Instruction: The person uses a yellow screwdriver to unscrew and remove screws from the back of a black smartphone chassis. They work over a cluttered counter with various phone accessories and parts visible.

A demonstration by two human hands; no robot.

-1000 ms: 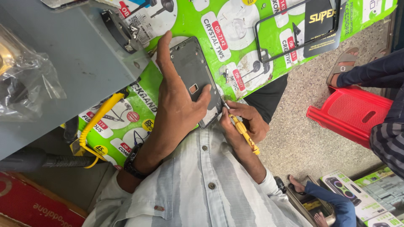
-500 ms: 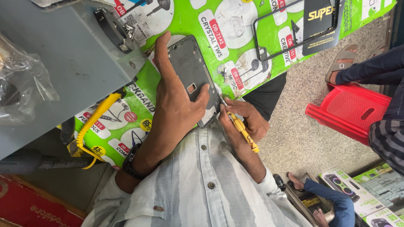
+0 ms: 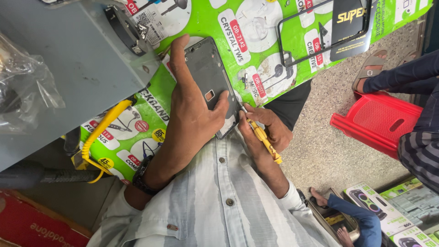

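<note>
1. Green printed poster sheet (image 3: pixel 270 41) covers the worktop. It's bright lime with white circles and ovals showing earphone pictures, plus small red tags. Everything below is placed relative to it.
2. Black glossy pack with gold lettering (image 3: pixel 352 20) lies on the sheet's upper right part.
3. White sticker label (image 3: pixel 153 25) with a small square code sits at the sheet's upper left edge.
4. Red carton (image 3: pixel 32 224) with pale lettering sits well below the sheet's lower left corner.
5. Green-and-white product boxes (image 3: pixel 393 210), one picturing a dark speaker, stand far off to the lower right of the sheet.
</note>
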